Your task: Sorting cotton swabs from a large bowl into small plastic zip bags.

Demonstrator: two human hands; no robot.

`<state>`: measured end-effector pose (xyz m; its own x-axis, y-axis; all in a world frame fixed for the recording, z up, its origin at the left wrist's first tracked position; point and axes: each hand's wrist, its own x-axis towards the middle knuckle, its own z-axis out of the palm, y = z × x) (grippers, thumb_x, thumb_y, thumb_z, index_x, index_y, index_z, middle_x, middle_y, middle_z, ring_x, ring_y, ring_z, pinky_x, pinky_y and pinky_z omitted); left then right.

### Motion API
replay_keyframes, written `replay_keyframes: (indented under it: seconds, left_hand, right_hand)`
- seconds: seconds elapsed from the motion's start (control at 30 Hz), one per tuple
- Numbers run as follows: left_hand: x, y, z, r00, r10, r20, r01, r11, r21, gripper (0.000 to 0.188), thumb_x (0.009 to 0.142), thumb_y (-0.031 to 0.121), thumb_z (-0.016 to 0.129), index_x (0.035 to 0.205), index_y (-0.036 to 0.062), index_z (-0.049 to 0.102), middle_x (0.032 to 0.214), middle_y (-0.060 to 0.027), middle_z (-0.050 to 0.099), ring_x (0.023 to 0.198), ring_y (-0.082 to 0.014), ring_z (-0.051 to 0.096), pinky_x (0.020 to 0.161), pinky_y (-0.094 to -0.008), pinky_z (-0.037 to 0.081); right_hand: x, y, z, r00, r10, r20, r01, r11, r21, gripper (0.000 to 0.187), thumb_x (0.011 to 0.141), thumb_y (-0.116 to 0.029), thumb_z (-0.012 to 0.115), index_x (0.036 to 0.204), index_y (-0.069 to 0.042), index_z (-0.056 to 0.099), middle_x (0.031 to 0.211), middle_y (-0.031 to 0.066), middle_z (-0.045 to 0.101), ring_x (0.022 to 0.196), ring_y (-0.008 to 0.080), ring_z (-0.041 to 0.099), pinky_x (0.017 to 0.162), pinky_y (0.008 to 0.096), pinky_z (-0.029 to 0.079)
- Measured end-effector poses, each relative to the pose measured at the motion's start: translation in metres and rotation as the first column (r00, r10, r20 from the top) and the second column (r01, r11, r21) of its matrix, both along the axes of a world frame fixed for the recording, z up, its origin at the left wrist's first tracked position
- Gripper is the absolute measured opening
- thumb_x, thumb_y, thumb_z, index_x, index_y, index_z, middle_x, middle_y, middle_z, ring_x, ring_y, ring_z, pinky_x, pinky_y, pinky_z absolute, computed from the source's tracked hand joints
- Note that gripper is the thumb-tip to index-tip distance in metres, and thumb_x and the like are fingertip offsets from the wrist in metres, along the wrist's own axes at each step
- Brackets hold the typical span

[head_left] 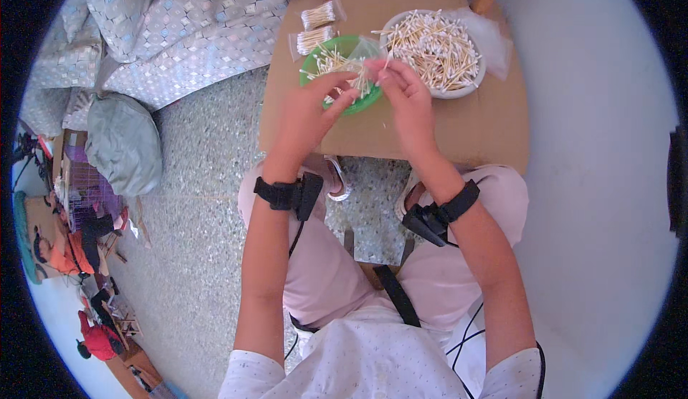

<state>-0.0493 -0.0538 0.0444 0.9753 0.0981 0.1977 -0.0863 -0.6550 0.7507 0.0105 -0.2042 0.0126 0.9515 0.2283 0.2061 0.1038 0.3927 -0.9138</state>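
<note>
Over the near-right part of a green bowl [309, 64] holding loose cotton swabs [331, 60], my right hand [408, 101] is closed in a pinch. A small clear plastic bag [366, 48] stands up at its fingertips, blurred in part. My left hand [308, 112] reaches over the bowl's near-left side, thumb and fingers curved but apart, with nothing plainly held. Just right of my right hand is a white bowl [466, 92] heaped with many cotton swabs [433, 48]. Two filled bags of swabs [317, 16] lie at the far left of the cardboard-covered surface.
Cardboard [466, 130] covers the low work surface before my knees. More clear plastic bags [491, 37] lie beside the white bowl. A pale wall [595, 148] rises at right. Patterned cloth [193, 33] and a grey-green sack [123, 144] are at left; other people sit farther off.
</note>
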Motion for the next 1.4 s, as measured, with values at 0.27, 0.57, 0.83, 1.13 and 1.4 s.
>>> replay_keyframes:
  seconds: [0.27,0.57,0.83,1.13,1.4]
  left_hand:
    - [0.009,-0.009,-0.003,0.994,-0.077,-0.076,0.059,0.975,-0.216,0.030,0.088,0.017,0.067,0.113,0.0019,0.064,0.100,-0.0079,0.070,0.079,-0.0132,0.065,0.066,-0.0274,0.053]
    - [0.009,-0.001,-0.015,0.997,0.008,-0.075,-0.026,0.968,-0.251,0.024,0.087,0.013,0.067,0.107,-0.0006,0.065,0.088,-0.0064,0.069,0.072,-0.0111,0.065,0.061,-0.0252,0.051]
    - [0.011,-0.001,-0.008,0.996,0.085,0.009,-0.074,0.909,-0.410,0.016,0.092,0.016,0.064,0.099,0.0018,0.065,0.085,-0.0011,0.066,0.072,-0.0075,0.059,0.064,-0.0225,0.048]
    - [0.013,-0.004,-0.010,0.969,0.223,0.102,-0.138,0.838,-0.527,0.014,0.089,0.014,0.067,0.092,0.0006,0.064,0.073,0.0016,0.062,0.062,-0.0025,0.054,0.056,-0.0188,0.042]
    - [0.015,0.002,-0.016,0.995,0.088,-0.048,-0.099,0.947,-0.305,0.017,0.091,0.018,0.063,0.097,0.0028,0.066,0.077,0.0011,0.065,0.066,-0.0053,0.056,0.060,-0.0221,0.046]
  right_hand:
    - [-0.004,0.003,-0.001,0.974,0.122,-0.192,-0.108,0.991,0.085,0.024,0.095,-0.015,0.058,0.114,0.000,0.058,0.112,0.0099,0.066,0.104,0.0141,0.060,0.091,0.0282,0.046]
    - [-0.010,0.010,0.002,0.989,0.019,0.146,0.012,0.978,-0.207,0.015,0.087,-0.013,0.069,0.096,-0.001,0.068,0.091,0.0024,0.066,0.080,0.0109,0.060,0.073,0.0243,0.048]
    - [0.000,-0.001,0.003,0.948,0.069,-0.310,-0.099,0.992,-0.084,0.023,0.091,-0.029,0.063,0.099,-0.008,0.068,0.084,-0.0033,0.062,0.077,0.0065,0.056,0.061,0.0224,0.043]
    - [-0.004,0.010,-0.005,0.898,0.363,-0.247,-0.424,0.864,-0.272,0.031,0.093,-0.034,0.060,0.102,-0.005,0.066,0.091,0.0011,0.067,0.080,0.0089,0.060,0.064,0.0247,0.046]
    - [0.021,-0.018,-0.017,0.983,0.117,-0.144,-0.157,0.937,-0.313,0.026,0.091,-0.026,0.064,0.102,-0.002,0.065,0.088,0.0022,0.067,0.077,0.0100,0.062,0.065,0.0240,0.047]
